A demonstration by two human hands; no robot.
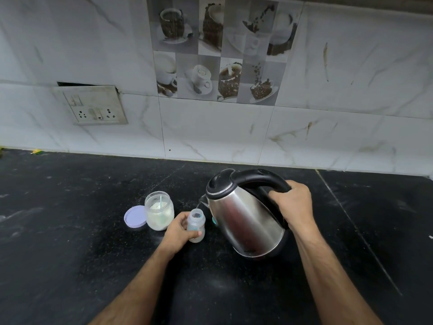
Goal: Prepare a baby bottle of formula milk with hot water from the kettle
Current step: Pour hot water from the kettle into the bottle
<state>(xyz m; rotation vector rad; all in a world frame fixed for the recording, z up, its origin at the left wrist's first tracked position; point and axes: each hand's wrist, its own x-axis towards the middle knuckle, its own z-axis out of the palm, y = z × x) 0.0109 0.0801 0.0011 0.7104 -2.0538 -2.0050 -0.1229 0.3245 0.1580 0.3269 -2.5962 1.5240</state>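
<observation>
A steel kettle point(243, 221) with a black lid and handle is tilted to the left above the black counter point(70, 231). My right hand point(295, 205) grips its handle. A thin stream of water runs from the spout into the open mouth of a small clear baby bottle point(196, 222). My left hand point(179, 228) holds the bottle upright on the counter. Just left of it stands an open jar of white formula powder point(159, 213) with a scoop inside.
The jar's lilac lid point(135, 217) lies on the counter to the left of the jar. A small teal item point(214, 221) peeks out behind the kettle. A wall socket plate point(93, 106) sits on the tiled wall at the back left.
</observation>
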